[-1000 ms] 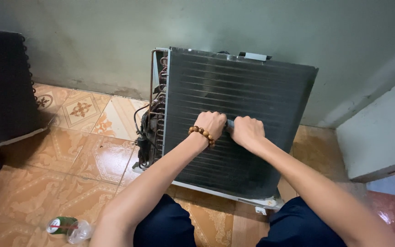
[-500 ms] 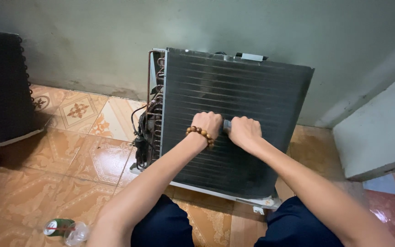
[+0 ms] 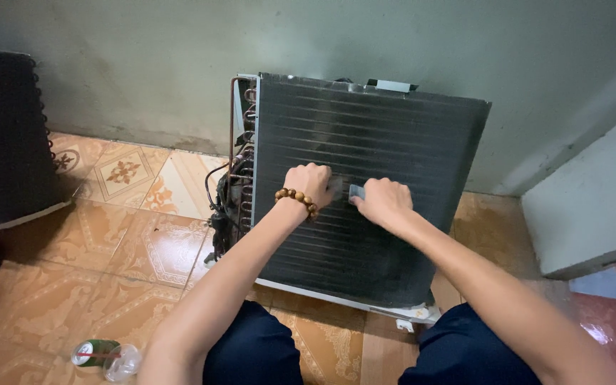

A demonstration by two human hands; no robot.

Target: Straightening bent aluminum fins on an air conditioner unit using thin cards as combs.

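Observation:
A dark finned condenser coil (image 3: 393, 135) of an air-conditioner unit stands upright on the tiled floor against a green wall. Copper tube bends and wiring (image 3: 240, 171) show at its left edge. My left hand (image 3: 310, 184), with a wooden bead bracelet on the wrist, rests as a fist on the fins near the coil's middle. My right hand (image 3: 383, 201) is just to its right and grips a small grey tool (image 3: 356, 191) pressed on the fins. A narrow gap separates the two hands.
Another dark finned coil (image 3: 1, 135) stands at the left. A green can and a clear plastic cup (image 3: 105, 355) lie on the floor at lower left. A pale ledge (image 3: 593, 207) juts out at the right. My knees in dark trousers frame the unit's base.
My left hand has slid left and slightly up, away from the right hand, so a gap has opened between them and more of the grey tool shows.

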